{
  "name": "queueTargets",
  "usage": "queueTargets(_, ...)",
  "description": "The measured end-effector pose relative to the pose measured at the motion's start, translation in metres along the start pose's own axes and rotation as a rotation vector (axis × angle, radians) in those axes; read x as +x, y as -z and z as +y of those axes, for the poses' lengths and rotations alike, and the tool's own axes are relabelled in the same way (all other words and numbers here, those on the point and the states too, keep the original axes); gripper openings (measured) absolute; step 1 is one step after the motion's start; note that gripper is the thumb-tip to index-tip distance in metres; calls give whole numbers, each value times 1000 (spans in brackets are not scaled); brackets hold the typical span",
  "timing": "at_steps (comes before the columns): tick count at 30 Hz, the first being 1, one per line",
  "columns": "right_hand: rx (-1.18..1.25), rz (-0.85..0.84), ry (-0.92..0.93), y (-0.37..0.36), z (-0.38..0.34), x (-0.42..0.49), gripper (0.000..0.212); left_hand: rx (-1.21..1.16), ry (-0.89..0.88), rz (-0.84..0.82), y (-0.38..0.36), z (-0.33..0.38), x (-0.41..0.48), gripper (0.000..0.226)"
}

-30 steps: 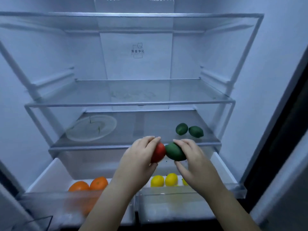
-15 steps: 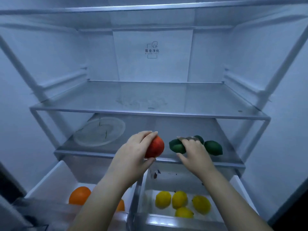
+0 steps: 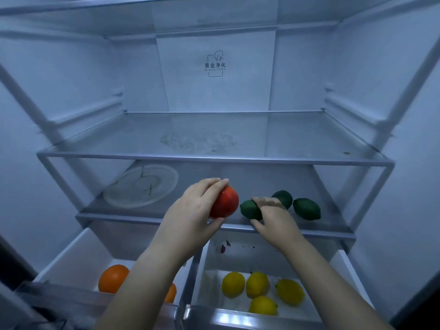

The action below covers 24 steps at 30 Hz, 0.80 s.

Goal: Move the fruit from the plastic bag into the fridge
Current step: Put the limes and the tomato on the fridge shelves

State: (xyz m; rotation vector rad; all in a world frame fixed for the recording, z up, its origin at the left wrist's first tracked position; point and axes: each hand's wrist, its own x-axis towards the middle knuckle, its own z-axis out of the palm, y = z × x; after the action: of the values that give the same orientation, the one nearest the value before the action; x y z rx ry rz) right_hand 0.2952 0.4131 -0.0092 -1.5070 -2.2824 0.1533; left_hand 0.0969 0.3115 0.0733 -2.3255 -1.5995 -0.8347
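My left hand (image 3: 190, 217) grips a red fruit (image 3: 226, 202) just above the front edge of the lower glass shelf (image 3: 147, 216). My right hand (image 3: 273, 217) holds a green lime (image 3: 250, 209) down on that shelf, fingers over its top and thumb under its front. Two more green limes (image 3: 283, 197) (image 3: 307, 208) lie on the shelf right behind and to the right of it. No plastic bag is in view.
A clear round plate (image 3: 140, 184) lies on the left of the lower shelf. The left drawer (image 3: 71, 251) holds oranges (image 3: 113, 278); the right drawer (image 3: 238, 256) holds several lemons (image 3: 257, 284). The upper glass shelf (image 3: 214, 139) carries nothing.
Both hands have reached forward from in front of the drawers to the lower shelf. The right hand has brought its lime down next to the two limes there.
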Motion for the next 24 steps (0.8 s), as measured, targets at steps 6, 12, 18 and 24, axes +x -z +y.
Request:
queueTargets(6, 32, -7, -25, -1, 2, -2, 58, -40, -55, 103, 13, 10, 29, 69)
queueTargets(12, 67, -4, -33, -1, 5, -4, 57, -192, -108, 269, 17, 26, 86, 60)
queueTargets(18, 66, -16, 4, 0, 5, -4, 62, -264, -116, 308, -7, 30, 117, 58)
queueTargets(24, 64, -19, -18, 0, 6, -5, 64, -374, -60, 287, -20, 37, 128, 58)
